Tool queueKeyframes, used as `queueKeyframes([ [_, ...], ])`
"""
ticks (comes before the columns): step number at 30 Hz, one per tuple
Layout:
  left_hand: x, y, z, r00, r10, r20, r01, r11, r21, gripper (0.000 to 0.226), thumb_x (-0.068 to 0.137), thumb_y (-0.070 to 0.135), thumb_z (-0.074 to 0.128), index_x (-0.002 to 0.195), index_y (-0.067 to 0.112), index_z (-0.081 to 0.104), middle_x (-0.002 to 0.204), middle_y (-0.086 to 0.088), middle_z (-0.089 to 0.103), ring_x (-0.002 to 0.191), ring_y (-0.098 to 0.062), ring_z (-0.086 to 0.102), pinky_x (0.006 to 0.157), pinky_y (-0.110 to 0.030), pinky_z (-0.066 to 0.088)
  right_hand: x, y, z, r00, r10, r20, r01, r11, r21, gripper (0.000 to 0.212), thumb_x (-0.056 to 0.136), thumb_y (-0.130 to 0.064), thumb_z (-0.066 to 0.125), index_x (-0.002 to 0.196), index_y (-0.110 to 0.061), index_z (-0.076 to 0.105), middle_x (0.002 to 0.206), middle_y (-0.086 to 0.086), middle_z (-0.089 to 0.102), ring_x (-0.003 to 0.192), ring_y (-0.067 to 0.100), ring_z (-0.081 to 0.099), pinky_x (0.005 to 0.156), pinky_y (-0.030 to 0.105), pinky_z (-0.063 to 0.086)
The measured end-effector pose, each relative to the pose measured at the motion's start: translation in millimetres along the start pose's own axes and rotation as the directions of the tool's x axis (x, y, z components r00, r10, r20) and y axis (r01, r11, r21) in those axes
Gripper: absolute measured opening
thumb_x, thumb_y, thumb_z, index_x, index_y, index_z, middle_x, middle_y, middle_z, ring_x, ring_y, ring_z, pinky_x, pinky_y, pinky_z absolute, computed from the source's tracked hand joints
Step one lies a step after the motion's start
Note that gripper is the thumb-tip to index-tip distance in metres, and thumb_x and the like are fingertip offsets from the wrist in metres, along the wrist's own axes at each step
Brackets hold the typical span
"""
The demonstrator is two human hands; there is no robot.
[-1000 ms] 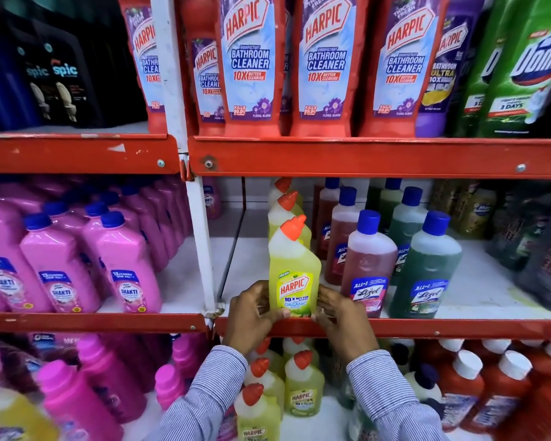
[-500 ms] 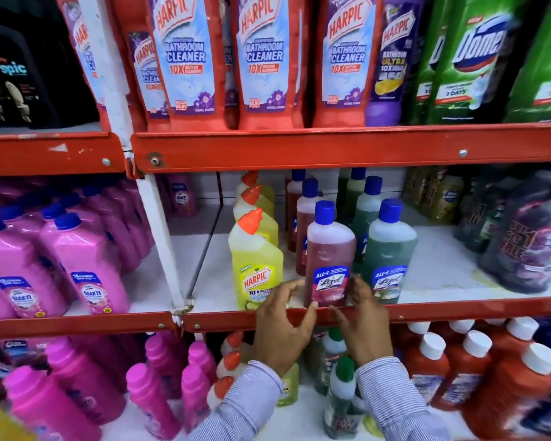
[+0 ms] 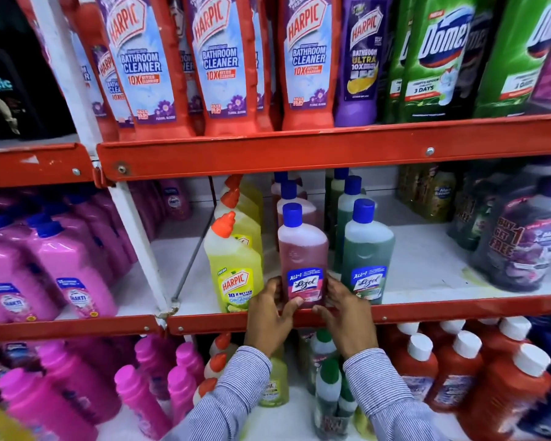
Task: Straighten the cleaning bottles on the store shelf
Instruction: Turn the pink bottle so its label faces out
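Observation:
A pink Lizol bottle (image 3: pixel 302 249) with a blue cap stands upright at the front edge of the middle shelf (image 3: pixel 427 308). My left hand (image 3: pixel 269 319) grips its base from the left and my right hand (image 3: pixel 344 316) grips it from the right. Just to its left stands a yellow Harpic bottle (image 3: pixel 233 265) with an orange cap, with more behind it. A green Lizol bottle (image 3: pixel 368 253) stands just to the right. More pink and green Lizol bottles line up behind the front ones.
Red Harpic bathroom cleaners (image 3: pixel 223 65) and green Domex bottles (image 3: pixel 439 58) fill the top shelf. Pink bottles (image 3: pixel 74 268) fill the left bay past the white upright (image 3: pixel 134 224). Dark purple packs (image 3: pixel 522 246) sit at the right. Red bottles (image 3: pixel 458 370) stand below.
Both hands moved from the yellow Harpic bottle to the pink Lizol bottle and now hold its base. The view has shifted right and closer.

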State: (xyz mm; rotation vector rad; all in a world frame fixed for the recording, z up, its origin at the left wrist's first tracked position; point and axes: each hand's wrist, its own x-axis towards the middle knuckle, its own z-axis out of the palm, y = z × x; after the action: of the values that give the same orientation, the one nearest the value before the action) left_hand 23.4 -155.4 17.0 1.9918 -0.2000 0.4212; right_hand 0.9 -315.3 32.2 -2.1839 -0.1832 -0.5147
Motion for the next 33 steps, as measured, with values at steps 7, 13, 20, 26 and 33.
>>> queueKeyframes([
  [7, -2.9, 6.1, -3.4, 1.0, 0.014, -0.015, -0.014, 1.0, -0.011, 0.046, 0.083, 0.025, 0.08, 0.123, 0.012, 0.062, 0.111, -0.005, 0.078, 0.097, -0.01, 0.074, 0.09, -0.038, 0.061, -1.2, 2.9, -4.1, 1.0, -0.004, 0.018, 0.003, 0.999, 0.044, 0.068, 0.076, -0.008, 0.078, 0.138, -0.015, 0.052, 0.124, -0.002, 0.07, 0.108, 0.005, 0.067, 0.091, 0.0, 0.039],
  [13, -31.7, 8.8, 1.1, 0.921, 0.12, -0.371, -0.132, 0.991, -0.007, 0.037, 0.08, 0.028, 0.082, 0.11, 0.037, 0.061, 0.112, 0.01, 0.066, 0.101, -0.008, 0.068, 0.089, -0.02, 0.053, -25.0, 15.8, -34.5, 0.915, -0.021, -0.403, 0.059, 0.995, 0.083, 0.034, 0.071, 0.005, 0.076, 0.089, -0.024, 0.07, 0.086, -0.004, 0.075, 0.077, 0.008, 0.07, 0.079, 0.024, 0.056],
  [20, -31.9, 72.6, 100.5, 0.978, 0.166, -0.125, -0.154, 0.983, 0.104, 0.036, 0.089, 0.022, 0.073, 0.124, 0.022, 0.065, 0.115, 0.002, 0.075, 0.106, -0.011, 0.07, 0.099, -0.033, 0.054, 2.7, 82.8, -114.3, 0.984, 0.078, -0.158, -0.054, 0.987, 0.152, 0.054, 0.078, 0.001, 0.072, 0.128, -0.009, 0.055, 0.118, 0.004, 0.069, 0.099, 0.017, 0.069, 0.089, 0.018, 0.048],
  [26, -22.4, 64.4, 100.5, 0.993, 0.061, -0.102, -0.046, 0.989, 0.141, 0.043, 0.09, 0.03, 0.071, 0.128, 0.013, 0.061, 0.118, -0.007, 0.076, 0.108, -0.022, 0.071, 0.097, -0.038, 0.055, 11.1, 81.3, -96.8, 0.999, 0.028, 0.044, -0.035, 0.984, 0.176, 0.06, 0.083, 0.001, 0.068, 0.138, -0.016, 0.05, 0.12, 0.005, 0.071, 0.108, 0.013, 0.069, 0.098, 0.025, 0.051],
  [33, -18.1, 61.6, 103.2, 0.993, 0.014, -0.116, -0.002, 0.994, 0.106, 0.043, 0.082, 0.048, 0.067, 0.114, 0.019, 0.067, 0.1, -0.008, 0.079, 0.093, -0.025, 0.075, 0.087, -0.045, 0.06, 11.1, 83.1, -94.7, 1.0, 0.005, -0.003, -0.004, 0.976, 0.216, 0.052, 0.086, -0.002, 0.063, 0.134, -0.019, 0.054, 0.123, 0.002, 0.07, 0.108, 0.009, 0.067, 0.097, 0.028, 0.052],
])
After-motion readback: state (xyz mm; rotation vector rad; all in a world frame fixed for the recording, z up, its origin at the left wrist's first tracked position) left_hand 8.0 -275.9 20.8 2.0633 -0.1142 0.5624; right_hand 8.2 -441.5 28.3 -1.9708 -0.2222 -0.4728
